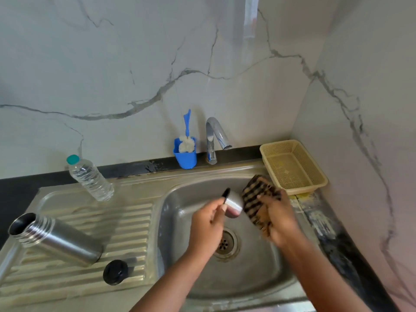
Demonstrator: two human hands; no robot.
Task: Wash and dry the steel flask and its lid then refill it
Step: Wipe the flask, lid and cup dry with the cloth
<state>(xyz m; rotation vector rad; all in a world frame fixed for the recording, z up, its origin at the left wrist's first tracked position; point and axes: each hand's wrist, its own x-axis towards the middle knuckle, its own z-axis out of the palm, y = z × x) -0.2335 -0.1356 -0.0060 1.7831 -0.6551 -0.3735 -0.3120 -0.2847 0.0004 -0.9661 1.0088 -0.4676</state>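
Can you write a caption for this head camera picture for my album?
Left hand holds steel lid above sink; right hand holds striped cloth.

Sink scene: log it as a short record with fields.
left hand: holds the steel cup lid over the sink basin
right hand: grips a striped cloth against the lid
flask: open, lying on the drainboard
black stopper: on the drainboard near the flask's base
water bottle: capped, behind the flask
tap: no water seen
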